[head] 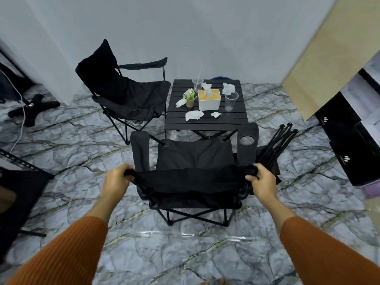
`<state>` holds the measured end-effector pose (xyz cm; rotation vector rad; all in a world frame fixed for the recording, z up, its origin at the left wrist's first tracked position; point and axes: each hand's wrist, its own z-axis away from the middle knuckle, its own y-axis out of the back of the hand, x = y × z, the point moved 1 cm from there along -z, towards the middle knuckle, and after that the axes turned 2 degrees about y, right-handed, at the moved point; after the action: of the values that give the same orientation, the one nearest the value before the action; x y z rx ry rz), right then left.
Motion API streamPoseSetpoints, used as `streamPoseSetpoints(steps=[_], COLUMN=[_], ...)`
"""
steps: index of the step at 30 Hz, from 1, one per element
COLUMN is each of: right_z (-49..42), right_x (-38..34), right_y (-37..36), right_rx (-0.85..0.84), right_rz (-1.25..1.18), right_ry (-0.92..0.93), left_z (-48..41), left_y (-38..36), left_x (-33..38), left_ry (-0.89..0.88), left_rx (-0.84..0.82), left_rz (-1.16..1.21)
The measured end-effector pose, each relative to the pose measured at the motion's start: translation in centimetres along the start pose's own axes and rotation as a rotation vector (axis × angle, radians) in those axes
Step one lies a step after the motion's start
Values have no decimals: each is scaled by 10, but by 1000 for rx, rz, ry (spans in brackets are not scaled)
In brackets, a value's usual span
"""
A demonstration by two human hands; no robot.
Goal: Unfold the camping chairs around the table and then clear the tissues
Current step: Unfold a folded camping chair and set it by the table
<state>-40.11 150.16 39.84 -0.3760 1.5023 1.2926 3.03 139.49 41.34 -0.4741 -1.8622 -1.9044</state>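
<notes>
A black camping chair (193, 159) stands spread open in front of me, facing the black slatted table (205, 122). My left hand (117, 177) grips the left top corner of its backrest and my right hand (261, 178) grips the right top corner. A second black chair (121, 89) stands unfolded at the table's left. A folded chair (277, 149) lies on the floor at the right, legs pointing up. Several crumpled white tissues lie on the table: one at the front (194, 115), a small one (216, 114), one at the back right (228, 88), one by the plant (181, 102).
On the table stand a white tissue box (209, 99), a small potted plant (190, 98) and two clear plastic cups (230, 100). Black boxes and shelves (353, 140) crowd the right. A stand base with a white cable (30, 108) lies at the left. The floor is marble-patterned.
</notes>
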Motion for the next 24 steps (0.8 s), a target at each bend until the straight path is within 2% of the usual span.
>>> streamPoseSetpoints(steps=[4,10,16,21,24], right_z=[31,40,44,46,46], right_x=[45,42,46,43,35], right_y=[-4,-8,-1,4,7], right_rx=[-211,-165,-188,-189,-208], right_rz=[204,265,344,347,361], right_ry=[20,113,75,68,68], left_z=[26,29,45,57,59], left_y=[-25,-16,-11,-12,-5], left_x=[-17,-13,-12,-12,-8], left_ry=[34,-13,-15,32,25], left_rx=[-105,-180,-142,-177,-252], left_rz=[-55,-33,-63,-40,-36])
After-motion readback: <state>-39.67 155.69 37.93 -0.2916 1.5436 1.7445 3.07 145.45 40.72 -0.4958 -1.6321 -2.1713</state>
